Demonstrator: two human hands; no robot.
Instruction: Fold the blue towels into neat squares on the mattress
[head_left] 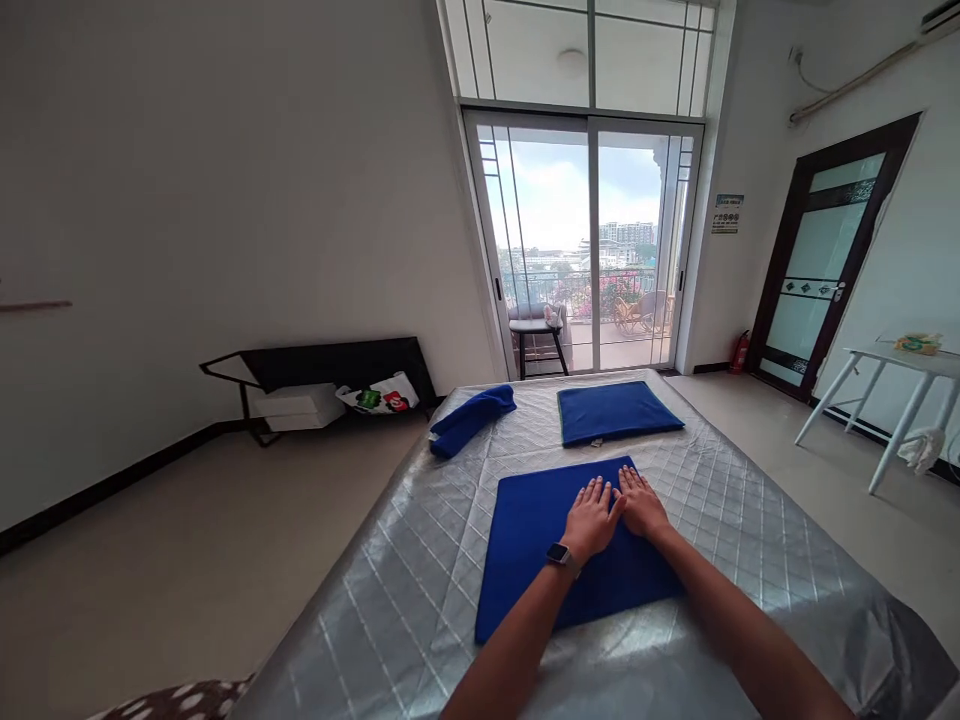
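A blue cloth (pixel 525 540) lies flat as a rough rectangle on the silver quilted mattress (pixel 405 580). My left hand (pixel 592 517), with a watch on the wrist, rests palm down on it, fingers stretched out. Beside it my right hand (pixel 642 503) lies flat near the cloth's upper right edge, fingers extended; the two hands touch or nearly touch at the thumbs. Neither hand grips anything. Farther back a second blue cloth (pixel 619 412) is spread flat, with a small tag at its near edge. A crumpled blue cloth (pixel 472 420) sits at the mattress's far left.
Left of the mattress, a black rack (pixel 337 365) holds a white box (pixel 296 405) and a printed bag (pixel 382 395). A white stool (pixel 904 362) stands at right, near a dark-framed door (pixel 825 260). Behind are sliding glass doors (pixel 592 240) and a dark stool (pixel 536 327).
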